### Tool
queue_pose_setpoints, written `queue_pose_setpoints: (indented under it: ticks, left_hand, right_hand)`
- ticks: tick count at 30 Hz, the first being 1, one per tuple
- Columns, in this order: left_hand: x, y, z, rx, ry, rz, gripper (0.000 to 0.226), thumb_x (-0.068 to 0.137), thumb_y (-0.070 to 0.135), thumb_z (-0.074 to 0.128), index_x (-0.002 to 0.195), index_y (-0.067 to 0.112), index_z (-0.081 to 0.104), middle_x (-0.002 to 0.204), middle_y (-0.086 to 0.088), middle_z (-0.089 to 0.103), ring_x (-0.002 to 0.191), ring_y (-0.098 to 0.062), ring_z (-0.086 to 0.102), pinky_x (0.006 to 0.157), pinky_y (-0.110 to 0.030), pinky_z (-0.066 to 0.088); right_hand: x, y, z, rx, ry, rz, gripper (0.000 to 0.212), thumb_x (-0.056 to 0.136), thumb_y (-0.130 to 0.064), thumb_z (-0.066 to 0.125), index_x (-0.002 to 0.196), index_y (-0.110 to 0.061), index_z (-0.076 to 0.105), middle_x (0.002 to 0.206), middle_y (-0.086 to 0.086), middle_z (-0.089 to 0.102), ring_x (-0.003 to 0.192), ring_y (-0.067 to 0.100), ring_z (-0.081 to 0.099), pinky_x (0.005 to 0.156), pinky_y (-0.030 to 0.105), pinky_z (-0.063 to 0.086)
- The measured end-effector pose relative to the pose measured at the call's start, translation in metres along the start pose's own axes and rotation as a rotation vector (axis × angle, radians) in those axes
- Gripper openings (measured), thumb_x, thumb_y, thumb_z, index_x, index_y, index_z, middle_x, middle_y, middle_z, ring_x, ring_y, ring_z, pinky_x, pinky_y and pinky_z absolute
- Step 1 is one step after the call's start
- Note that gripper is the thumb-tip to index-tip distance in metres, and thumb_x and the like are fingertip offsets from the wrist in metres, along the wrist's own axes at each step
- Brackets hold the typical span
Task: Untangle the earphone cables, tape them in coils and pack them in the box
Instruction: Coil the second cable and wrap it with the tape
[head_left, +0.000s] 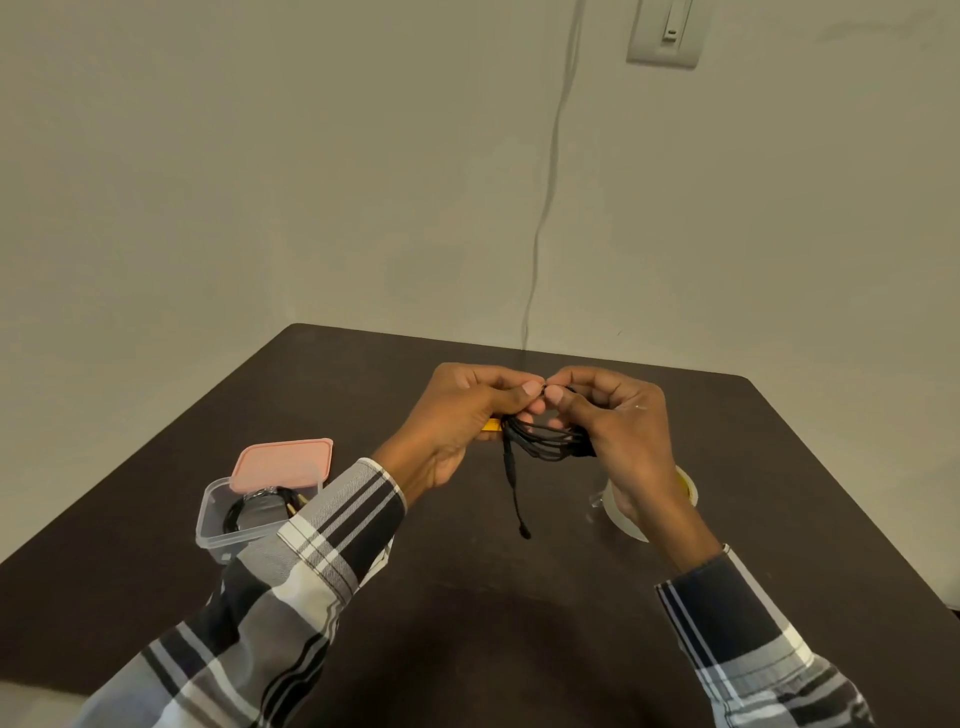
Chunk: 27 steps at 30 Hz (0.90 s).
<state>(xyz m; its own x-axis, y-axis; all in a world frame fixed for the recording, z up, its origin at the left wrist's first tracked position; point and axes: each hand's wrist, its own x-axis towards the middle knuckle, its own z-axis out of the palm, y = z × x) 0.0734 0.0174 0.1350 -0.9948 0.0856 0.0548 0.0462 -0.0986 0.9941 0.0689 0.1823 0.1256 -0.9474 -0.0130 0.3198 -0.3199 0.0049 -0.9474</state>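
Observation:
Above the middle of the dark table (467, 597), my left hand (467, 415) and my right hand (613, 421) meet and both pinch a black earphone cable (550, 439) gathered into loops. One end of it hangs down toward the table, ending in a small plug or bud (523, 530). A yellow object (491, 425) shows under my left fingers. At the left stands a clear plastic box (218, 525) with another black coiled cable (260, 506) inside. A tape roll (623, 514) lies under my right wrist, partly hidden.
A pink lid (283, 464) leans on the box's far rim. A thin white cord (545, 208) runs down the wall behind the table from near a wall switch (667, 31). The table's far edge meets the wall.

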Motion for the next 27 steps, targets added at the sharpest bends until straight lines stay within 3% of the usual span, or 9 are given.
queue_pose_setpoints:
  ticks: [4, 7, 11, 13, 17, 23, 27]
  left_hand:
    - [-0.002, -0.006, 0.002, 0.073, 0.034, 0.086, 0.022, 0.081, 0.013, 0.078, 0.101, 0.004, 0.076, 0.090, -0.011, 0.076, 0.078, -0.018, 0.071, 0.072, -0.024, 0.057]
    - [-0.001, -0.011, 0.005, 0.173, 0.094, 0.169, 0.020, 0.078, 0.017, 0.080, 0.095, 0.006, 0.078, 0.086, -0.008, 0.077, 0.083, -0.026, 0.073, 0.075, -0.031, 0.060]
    - [0.000, -0.013, 0.004, 0.204, 0.154, 0.208, 0.007, 0.084, 0.008, 0.075, 0.090, 0.006, 0.078, 0.077, -0.008, 0.076, 0.066, -0.016, 0.067, 0.066, -0.024, 0.057]
    - [0.001, -0.012, 0.003, 0.162, 0.192, 0.185, 0.006, 0.085, 0.005, 0.073, 0.089, 0.006, 0.078, 0.077, -0.010, 0.075, 0.064, -0.014, 0.064, 0.066, -0.024, 0.056]
    - [0.001, -0.008, 0.005, -0.029, 0.227, 0.051, 0.007, 0.083, 0.002, 0.071, 0.086, -0.001, 0.076, 0.076, -0.019, 0.072, 0.064, -0.020, 0.062, 0.075, -0.041, 0.060]
    - [0.002, -0.003, 0.005, -0.129, 0.225, -0.038, 0.014, 0.076, 0.002, 0.069, 0.084, -0.009, 0.071, 0.063, -0.012, 0.063, 0.062, -0.020, 0.057, 0.072, -0.037, 0.059]
    - [0.002, -0.004, -0.001, -0.126, 0.144, -0.012, 0.016, 0.082, 0.006, 0.072, 0.093, -0.005, 0.074, 0.076, -0.014, 0.071, 0.074, -0.023, 0.065, 0.083, -0.042, 0.059]
  right_hand:
    - [-0.003, 0.003, 0.006, 0.005, 0.050, 0.029, 0.009, 0.088, -0.004, 0.072, 0.089, -0.012, 0.075, 0.078, 0.006, 0.077, 0.063, 0.015, 0.072, 0.058, 0.022, 0.058]
    - [-0.003, 0.005, 0.009, 0.016, 0.065, 0.100, 0.006, 0.087, -0.005, 0.074, 0.091, -0.010, 0.075, 0.078, 0.009, 0.077, 0.064, 0.018, 0.071, 0.062, 0.026, 0.058]
    - [-0.001, 0.004, 0.006, 0.097, -0.003, 0.161, 0.016, 0.087, -0.008, 0.075, 0.103, -0.009, 0.075, 0.084, 0.017, 0.077, 0.074, 0.024, 0.071, 0.074, 0.031, 0.059]
    - [-0.001, 0.004, 0.002, 0.097, -0.055, 0.155, 0.024, 0.087, -0.012, 0.075, 0.111, -0.013, 0.073, 0.087, 0.014, 0.078, 0.084, 0.022, 0.075, 0.080, 0.029, 0.058]
    - [-0.003, 0.005, 0.001, 0.006, -0.097, 0.102, 0.021, 0.087, -0.012, 0.076, 0.107, -0.014, 0.075, 0.091, 0.004, 0.079, 0.096, 0.016, 0.074, 0.079, 0.022, 0.051]
    - [-0.004, 0.006, 0.006, -0.034, -0.118, -0.013, 0.015, 0.087, -0.013, 0.075, 0.102, -0.009, 0.079, 0.088, 0.001, 0.079, 0.086, 0.007, 0.073, 0.071, 0.015, 0.052]
    - [0.000, 0.005, 0.008, -0.054, -0.059, -0.049, 0.011, 0.088, -0.014, 0.074, 0.096, -0.007, 0.079, 0.082, 0.002, 0.079, 0.078, 0.005, 0.073, 0.069, 0.015, 0.053]
